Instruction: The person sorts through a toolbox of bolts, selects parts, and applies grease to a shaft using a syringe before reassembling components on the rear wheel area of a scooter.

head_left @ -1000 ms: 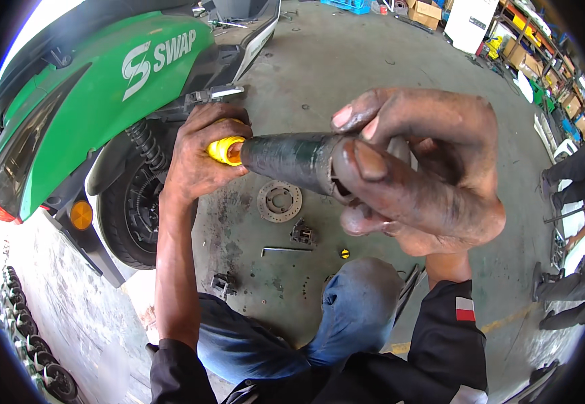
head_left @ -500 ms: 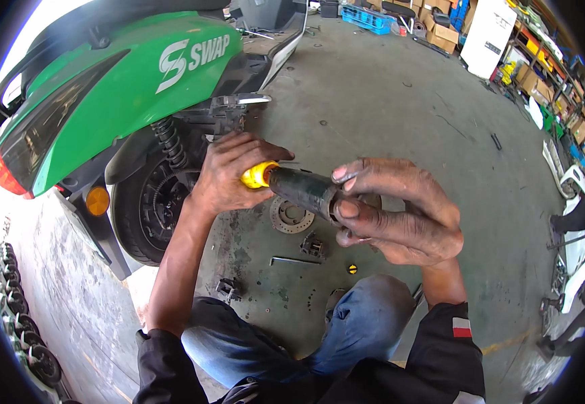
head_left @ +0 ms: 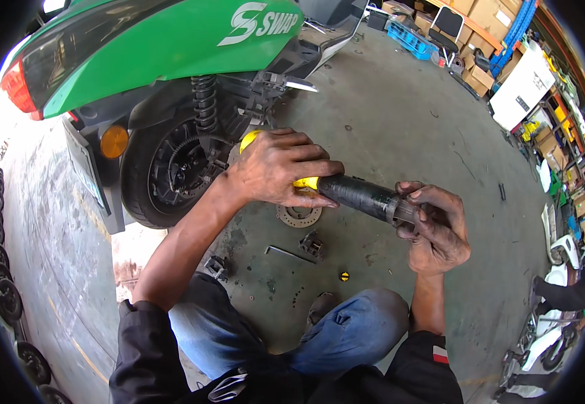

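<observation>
A black cylinder with a yellow part at its left end is held up in front of me, above the floor; I cannot tell its exact kind. My left hand is wrapped round the yellow part, and more yellow shows behind its knuckles. At the other end, the fingertips of my right hand pinch a greyish end piece. Below lie a perforated brake disc, a bent metal wrench, two dark brake calipers and a small yellow-and-black cap.
A green scooter stands close on my left, its rear wheel and shock absorber near my left arm. Wheels line the far left. Shelving, boxes and a blue crate stand at the back right. Another person's dark-clothed leg shows at right.
The view has shifted, with more of the scooter's wheel visible. My left hand now covers more of the yellow part, and my right fingers are bunched closer round the cylinder's end.
</observation>
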### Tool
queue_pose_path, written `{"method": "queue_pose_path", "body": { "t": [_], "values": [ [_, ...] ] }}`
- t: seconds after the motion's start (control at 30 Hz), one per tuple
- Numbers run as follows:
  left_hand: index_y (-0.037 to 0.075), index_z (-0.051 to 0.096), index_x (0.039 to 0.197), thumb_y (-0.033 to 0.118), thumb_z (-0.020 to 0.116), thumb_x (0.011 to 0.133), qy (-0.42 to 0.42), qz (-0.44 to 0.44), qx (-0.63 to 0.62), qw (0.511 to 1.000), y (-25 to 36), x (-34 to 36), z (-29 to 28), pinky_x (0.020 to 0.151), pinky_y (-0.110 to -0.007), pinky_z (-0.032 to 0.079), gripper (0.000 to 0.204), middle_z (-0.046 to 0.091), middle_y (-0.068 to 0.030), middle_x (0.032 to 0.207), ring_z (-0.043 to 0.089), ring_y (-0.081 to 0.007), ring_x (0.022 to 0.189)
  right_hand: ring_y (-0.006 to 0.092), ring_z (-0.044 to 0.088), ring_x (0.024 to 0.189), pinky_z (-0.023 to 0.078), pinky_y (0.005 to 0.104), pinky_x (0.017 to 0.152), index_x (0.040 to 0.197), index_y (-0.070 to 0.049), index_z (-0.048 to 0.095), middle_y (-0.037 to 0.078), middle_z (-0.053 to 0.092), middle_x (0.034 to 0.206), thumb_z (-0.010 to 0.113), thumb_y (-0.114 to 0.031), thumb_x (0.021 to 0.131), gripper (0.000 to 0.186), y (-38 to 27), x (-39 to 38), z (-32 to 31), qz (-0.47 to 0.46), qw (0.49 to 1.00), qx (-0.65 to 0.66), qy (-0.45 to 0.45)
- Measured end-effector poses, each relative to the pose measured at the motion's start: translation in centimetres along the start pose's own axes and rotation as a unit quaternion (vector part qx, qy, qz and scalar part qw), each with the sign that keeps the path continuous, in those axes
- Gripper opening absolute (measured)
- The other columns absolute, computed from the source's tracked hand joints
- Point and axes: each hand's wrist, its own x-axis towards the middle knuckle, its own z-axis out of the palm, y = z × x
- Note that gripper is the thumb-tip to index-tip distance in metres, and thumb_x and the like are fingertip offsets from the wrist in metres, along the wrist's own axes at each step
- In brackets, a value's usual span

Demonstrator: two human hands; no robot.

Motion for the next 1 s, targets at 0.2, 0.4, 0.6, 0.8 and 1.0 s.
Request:
{"method": "queue_pose_path", "body": {
  "t": [0.2, 0.4, 0.6, 0.8, 1.0],
  "values": [
    [0.016, 0.071, 0.096, 0.039, 0.082, 0.068, -0.009, -0.016, -0.019, 1.0, -0.3, -1.0, 0.7, 0.065, -0.035, 0.056, 0.039, 0.067, 0.0003, 0.087, 0.067, -0.0208, 0.077, 0.0428, 0.067, 0.097, 0.061, 0.0503, 0.078, 0.097, 0.001, 0.071, 0.023, 0.06, 0.104, 0.065, 0.005, 0.088, 0.011, 0.8, -0.9, 0.3, 0.035, 0.999, -0.009, 0.03],
    [0.015, 0.07, 0.098, 0.039, 0.082, 0.068, -0.009, -0.021, -0.039, 0.999, -0.1, -1.5, 1.6, 0.066, -0.035, 0.057, 0.04, 0.067, -0.0001, 0.088, 0.067, -0.0219, 0.079, 0.0437, 0.066, 0.097, 0.061, 0.0515, 0.08, 0.1, 0.002, 0.07, 0.023, 0.059, 0.106, 0.063, 0.001, 0.092, 0.011, 0.9, -1.2, 0.6, 0.028, 0.998, -0.022, 0.046],
    [0.013, 0.068, 0.099, 0.042, 0.079, 0.075, 0.015, -0.004, -0.051, 0.999, -0.1, -1.8, 2.7, 0.061, -0.034, 0.055, 0.04, 0.065, -0.0017, 0.08, 0.065, -0.0218, 0.07, 0.0452, 0.066, 0.097, 0.06, 0.0521, 0.082, 0.107, 0.003, 0.067, 0.024, 0.058, 0.108, 0.063, 0.001, 0.092, 0.016, 1.0, -1.3, 0.8, 0.015, 0.997, -0.054, 0.043],
    [0.012, 0.068, 0.099, 0.041, 0.08, 0.075, 0.025, -0.001, -0.066, 0.998, -0.3, -2.2, 3.5, 0.06, -0.034, 0.056, 0.04, 0.066, -0.0023, 0.082, 0.065, -0.0225, 0.07, 0.04, 0.067, 0.096, 0.059, 0.0499, 0.083, 0.111, 0.003, 0.065, 0.025, 0.058, 0.109, 0.065, -0.006, 0.092, 0.021, 0.9, -1.8, 0.0, 0.011, 0.993, -0.116, 0.025],
    [0.012, 0.069, 0.099, 0.04, 0.079, 0.075, 0.026, -0.004, -0.075, 0.997, -0.2, -2.4, 3.7, 0.06, -0.035, 0.056, 0.039, 0.067, -0.0025, 0.083, 0.065, -0.0226, 0.071, 0.0363, 0.066, 0.096, 0.058, 0.0469, 0.081, 0.11, 0.004, 0.066, 0.024, 0.058, 0.11, 0.067, -0.017, 0.093, 0.026, 1.1, -2.2, -0.1, 0.024, 0.99, -0.126, 0.05]
  ]
}}
